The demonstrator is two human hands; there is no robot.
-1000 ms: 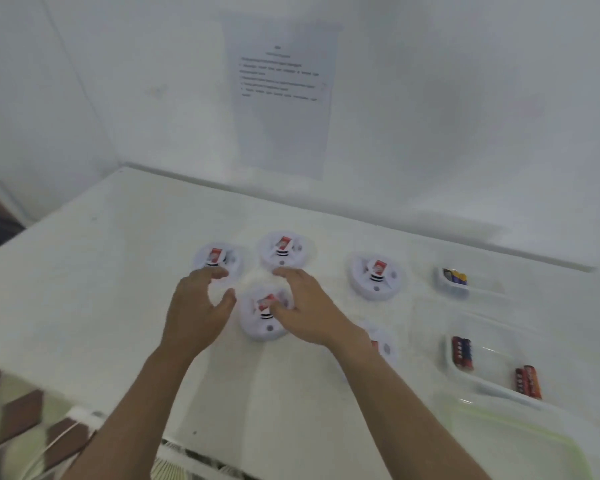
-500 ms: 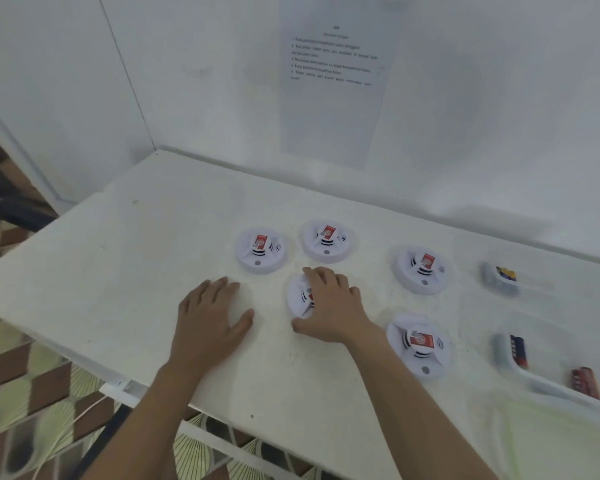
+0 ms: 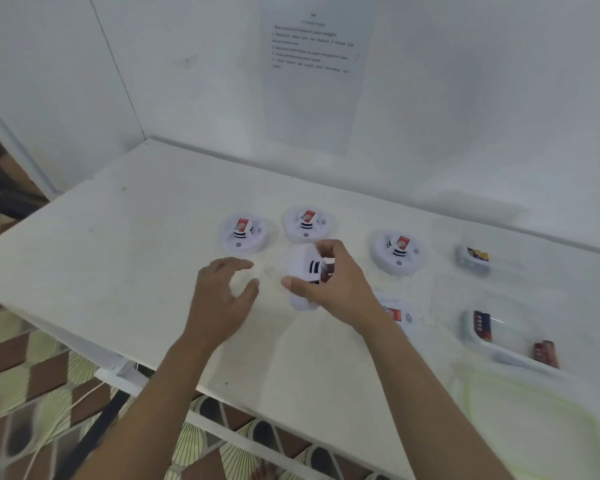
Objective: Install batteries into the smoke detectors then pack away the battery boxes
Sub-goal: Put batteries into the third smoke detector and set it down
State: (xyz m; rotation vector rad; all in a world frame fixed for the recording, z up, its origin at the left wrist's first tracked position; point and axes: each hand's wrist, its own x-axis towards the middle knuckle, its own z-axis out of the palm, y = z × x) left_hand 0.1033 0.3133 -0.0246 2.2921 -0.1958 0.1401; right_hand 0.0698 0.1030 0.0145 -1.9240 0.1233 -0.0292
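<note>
Several round white smoke detectors with red labels lie on the white table. My right hand grips one smoke detector and holds it tilted on its edge above the table. My left hand hovers just left of it, fingers apart and empty. Others lie flat: a far left detector, a far middle detector, a right detector, and a near detector partly hidden by my right wrist. A clear battery box at the right holds red batteries.
A small clear box with a dark and yellow item stands at the far right. A clear lid with a green rim lies at the near right. A printed sheet hangs on the back wall. The table's front edge is close to my arms.
My right hand has lifted the middle detector off the table and tipped it on edge. My left hand rose from lying flat and spread its fingers.
</note>
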